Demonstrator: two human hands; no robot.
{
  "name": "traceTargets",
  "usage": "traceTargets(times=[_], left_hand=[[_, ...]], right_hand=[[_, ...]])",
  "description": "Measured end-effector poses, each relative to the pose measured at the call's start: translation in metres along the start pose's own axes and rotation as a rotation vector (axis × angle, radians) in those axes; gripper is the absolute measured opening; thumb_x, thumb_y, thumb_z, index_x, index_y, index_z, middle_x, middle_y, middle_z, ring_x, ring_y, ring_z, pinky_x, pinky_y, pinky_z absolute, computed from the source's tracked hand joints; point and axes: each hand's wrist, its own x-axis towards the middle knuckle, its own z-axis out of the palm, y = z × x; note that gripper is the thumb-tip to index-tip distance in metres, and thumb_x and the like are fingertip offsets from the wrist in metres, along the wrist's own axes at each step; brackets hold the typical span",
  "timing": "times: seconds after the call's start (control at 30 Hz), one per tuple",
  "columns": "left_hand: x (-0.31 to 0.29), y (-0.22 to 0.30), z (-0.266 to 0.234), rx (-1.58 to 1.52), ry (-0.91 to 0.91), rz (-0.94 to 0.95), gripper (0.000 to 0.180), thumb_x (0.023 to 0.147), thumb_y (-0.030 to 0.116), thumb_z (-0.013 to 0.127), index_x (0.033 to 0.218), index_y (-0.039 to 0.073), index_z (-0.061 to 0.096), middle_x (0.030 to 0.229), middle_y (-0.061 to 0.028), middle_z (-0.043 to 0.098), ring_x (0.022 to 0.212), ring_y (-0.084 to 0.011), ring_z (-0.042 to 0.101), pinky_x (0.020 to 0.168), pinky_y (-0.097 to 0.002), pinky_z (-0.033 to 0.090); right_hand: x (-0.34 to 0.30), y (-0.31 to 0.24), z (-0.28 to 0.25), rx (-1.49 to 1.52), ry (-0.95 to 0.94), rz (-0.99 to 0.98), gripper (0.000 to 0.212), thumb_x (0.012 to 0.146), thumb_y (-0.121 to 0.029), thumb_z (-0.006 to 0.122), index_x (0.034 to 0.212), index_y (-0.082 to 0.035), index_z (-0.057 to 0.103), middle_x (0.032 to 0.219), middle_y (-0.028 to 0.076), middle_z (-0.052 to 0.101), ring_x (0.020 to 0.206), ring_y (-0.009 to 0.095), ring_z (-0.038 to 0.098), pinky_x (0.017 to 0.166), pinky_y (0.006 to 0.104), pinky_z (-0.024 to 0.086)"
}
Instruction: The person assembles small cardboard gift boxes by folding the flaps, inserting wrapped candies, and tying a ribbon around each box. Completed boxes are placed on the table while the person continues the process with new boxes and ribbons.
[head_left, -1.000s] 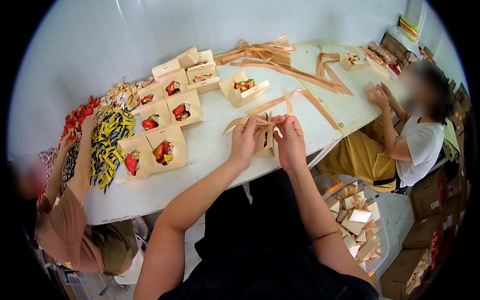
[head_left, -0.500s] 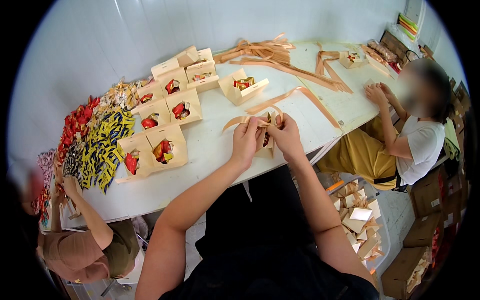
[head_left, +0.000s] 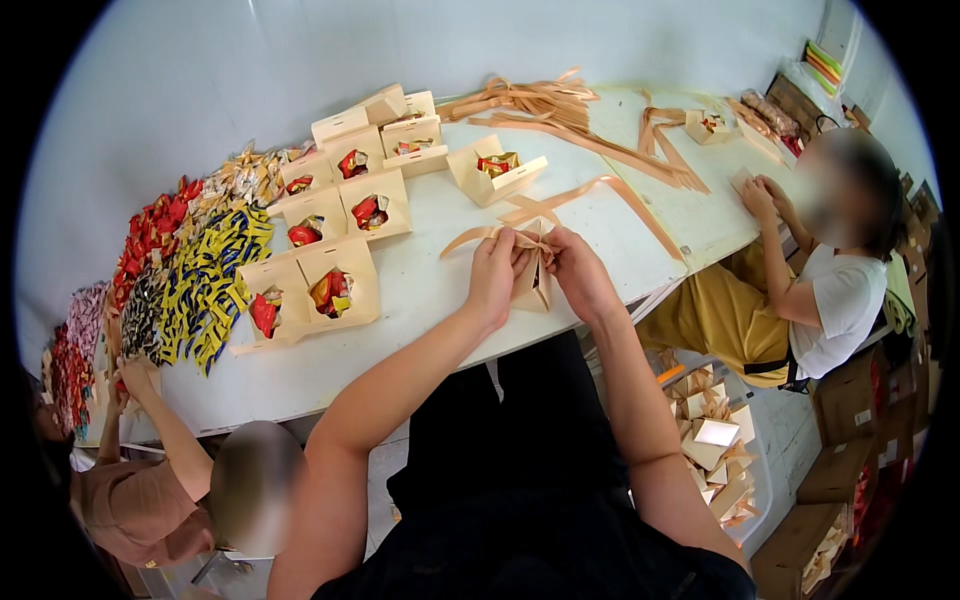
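A small cream paper box (head_left: 533, 290) stands at the table's front edge, its sides drawn up to a peak. A peach ribbon (head_left: 467, 238) crosses its top, one loose end trailing left and another lying behind. My left hand (head_left: 495, 275) pinches the ribbon at the left of the peak. On the other side, my right hand (head_left: 581, 274) is closed on the ribbon close against the box. My fingertips hide the crossing of the ribbon. Left of my hands stand open cream boxes (head_left: 340, 285) filled with wrapped sweets, and one more open box (head_left: 492, 172) is farther back.
Peach ribbons (head_left: 540, 105) lie along the back of the table (head_left: 430, 270). Heaps of wrapped sweets (head_left: 205, 280) cover its left end. One person (head_left: 840, 290) works at the right, another (head_left: 140, 500) at the left. A clear bin (head_left: 765, 490) of folded boxes stands below right.
The box between my hands has closed up into a peak, and the ribbon is drawn in closer around it. The person at the left has leaned toward me.
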Motion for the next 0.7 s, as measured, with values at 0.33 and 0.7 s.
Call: traceTargets(times=[0.33,0.7], left_hand=[[0.016,0.009,-0.023,-0.056,0.285,-0.068,0.036,0.12,0.025,0.041,0.1,0.0,0.057,0.105,-0.0172,0.068,0.096,-0.0283,0.077,0.082,-0.0419,0.069],[0.018,0.035,-0.048,0.679,0.063,0.077,0.055,0.11,0.04,0.065,0.067,0.006,0.055,0.066,-0.0049,0.055,0.067,-0.0153,0.061,0.053,-0.0301,0.044]], right_hand=[[0.013,0.009,-0.056,0.757,0.232,0.18,0.038,0.115,-0.029,0.042,0.079,-0.017,0.043,0.08,0.002,0.047,0.079,0.019,0.047,0.075,0.036,0.042],[-0.025,-0.001,-0.059,-0.435,0.774,-0.234,0.045,0.108,-0.033,0.069,0.139,-0.002,0.059,0.105,0.008,0.058,0.101,0.022,0.058,0.097,0.0392,0.049]])
